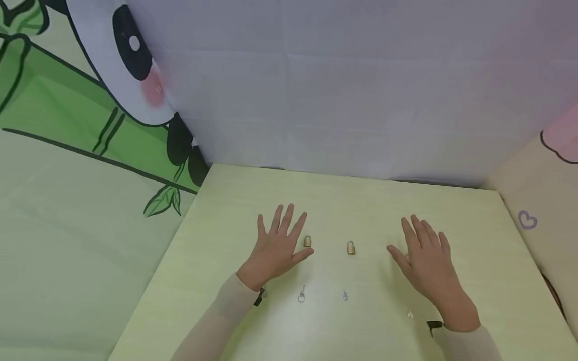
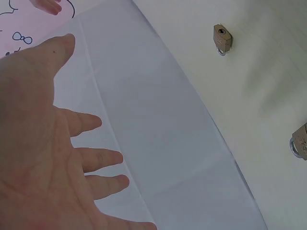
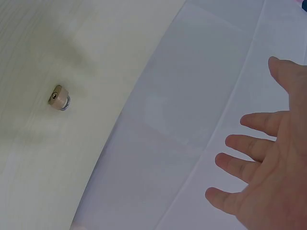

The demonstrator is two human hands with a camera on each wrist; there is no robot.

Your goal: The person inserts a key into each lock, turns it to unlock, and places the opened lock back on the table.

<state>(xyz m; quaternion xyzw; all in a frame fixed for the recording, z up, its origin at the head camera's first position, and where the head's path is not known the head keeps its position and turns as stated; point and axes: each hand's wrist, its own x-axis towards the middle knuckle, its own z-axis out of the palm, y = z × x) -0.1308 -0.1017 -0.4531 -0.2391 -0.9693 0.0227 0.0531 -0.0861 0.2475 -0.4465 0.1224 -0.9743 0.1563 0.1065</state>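
Both hands (image 1: pixel 275 251) (image 1: pixel 430 268) are spread, empty, above a desk (image 1: pixel 361 205); padlocks (image 1: pixel 307 242) (image 1: pixel 351 248), likely rigid, are best pinched by the body.

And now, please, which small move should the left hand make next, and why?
Probably the left hand should lower and pinch the padlock that shows beside its thumb in the head view. The hand is open and holds nothing, and this padlock lies loose on the table, apart from the keys.
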